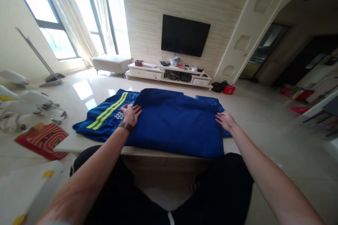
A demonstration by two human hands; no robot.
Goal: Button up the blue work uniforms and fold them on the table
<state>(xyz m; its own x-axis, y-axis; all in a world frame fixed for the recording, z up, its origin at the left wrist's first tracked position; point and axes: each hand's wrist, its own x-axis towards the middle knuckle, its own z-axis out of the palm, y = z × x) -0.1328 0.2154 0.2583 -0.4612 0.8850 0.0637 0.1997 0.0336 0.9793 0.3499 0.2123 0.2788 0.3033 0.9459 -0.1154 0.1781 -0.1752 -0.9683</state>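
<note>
A blue work garment lies spread and partly folded over a low light-coloured table. Its left part carries a yellow and grey reflective stripe and a patch of pale dots. My left hand, with a brown band at the wrist, rests on the fabric with fingers spread, at the left edge of the plain folded panel. At the panel's right edge, my right hand touches the cloth with its fingers stretched out. Whether fabric is pinched under the right fingertips is hard to see.
A red patterned bag stands on the floor left of the table, near a white object with yellow clips. Beyond are a white TV cabinet, a grey bench and a broom with dustpan. My knees are under the table's near edge.
</note>
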